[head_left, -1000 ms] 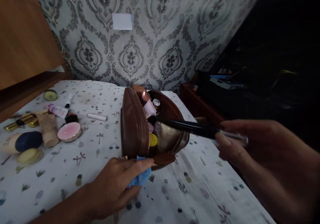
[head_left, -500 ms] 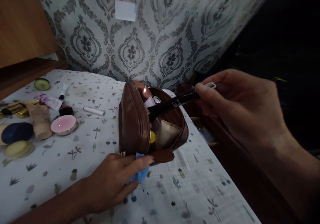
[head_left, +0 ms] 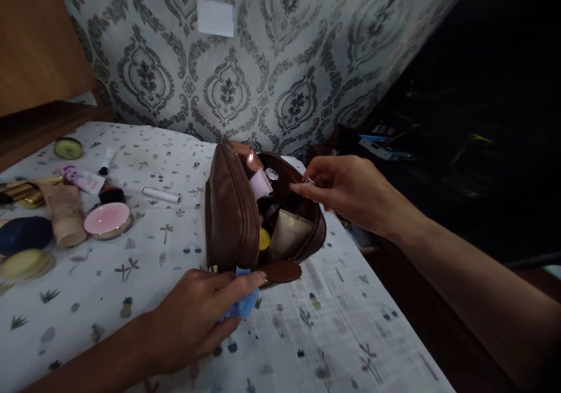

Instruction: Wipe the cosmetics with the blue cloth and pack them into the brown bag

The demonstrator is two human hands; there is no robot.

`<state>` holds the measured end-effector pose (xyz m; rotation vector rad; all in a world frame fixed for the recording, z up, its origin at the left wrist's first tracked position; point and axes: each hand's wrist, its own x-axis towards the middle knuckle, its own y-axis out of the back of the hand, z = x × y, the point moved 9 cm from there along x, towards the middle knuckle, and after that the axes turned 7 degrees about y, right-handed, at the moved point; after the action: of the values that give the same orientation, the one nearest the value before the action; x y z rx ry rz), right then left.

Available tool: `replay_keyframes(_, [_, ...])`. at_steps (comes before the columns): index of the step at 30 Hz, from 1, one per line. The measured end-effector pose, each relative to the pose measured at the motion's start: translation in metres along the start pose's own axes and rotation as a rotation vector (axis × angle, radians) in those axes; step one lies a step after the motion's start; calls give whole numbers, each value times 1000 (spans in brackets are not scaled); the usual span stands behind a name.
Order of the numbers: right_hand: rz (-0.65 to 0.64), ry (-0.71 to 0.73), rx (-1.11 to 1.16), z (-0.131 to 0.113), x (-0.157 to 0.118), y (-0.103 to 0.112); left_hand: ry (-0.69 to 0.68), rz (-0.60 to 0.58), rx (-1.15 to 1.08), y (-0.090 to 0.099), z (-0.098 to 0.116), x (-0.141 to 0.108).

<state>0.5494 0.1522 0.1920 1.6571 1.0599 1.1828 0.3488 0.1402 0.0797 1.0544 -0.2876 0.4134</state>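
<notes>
A brown makeup bag [head_left: 232, 212] stands unzipped on the table. Inside are a pale pink tube [head_left: 261, 184], a beige tube [head_left: 291, 235] and a yellow round item [head_left: 264, 239]. At the bag's right rim, my right hand [head_left: 350, 191] pinches the silver end of a black makeup brush [head_left: 309, 181]; the rest of the brush is lost in the dark interior. My left hand [head_left: 197, 317] is closed on a crumpled blue cloth [head_left: 243, 306], its fingertip touching the bag's near edge by the brown flap [head_left: 283, 272].
Left on the patterned tablecloth [head_left: 166, 299] lie a pink compact [head_left: 107, 220], a beige squeeze tube [head_left: 68, 218], a white pen-like tube [head_left: 161, 195], a navy sponge [head_left: 26, 234] and other cosmetics. Wallpaper rises behind. The table edge runs along the right, beside a dark area.
My right hand has moved left and forward to the bag's rim, lowering the black brush into the bag. My left hand stays in place with the blue cloth.
</notes>
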Motion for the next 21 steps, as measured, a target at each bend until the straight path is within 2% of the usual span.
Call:
replay_keyframes(5, [-84, -39, -167, -3, 2, -8, -4, 0, 7, 0, 1, 0])
replay_keyframes(13, [-181, -37, -288, -9, -1, -17, 8, 17, 42, 0, 1, -2])
replay_keyframes(17, [-218, 13, -174, -8, -3, -16, 14, 44, 62, 0, 1, -2])
replay_keyframes(21, [-155, 35, -67, -3, -4, -10, 2, 61, 46, 0, 2, -2])
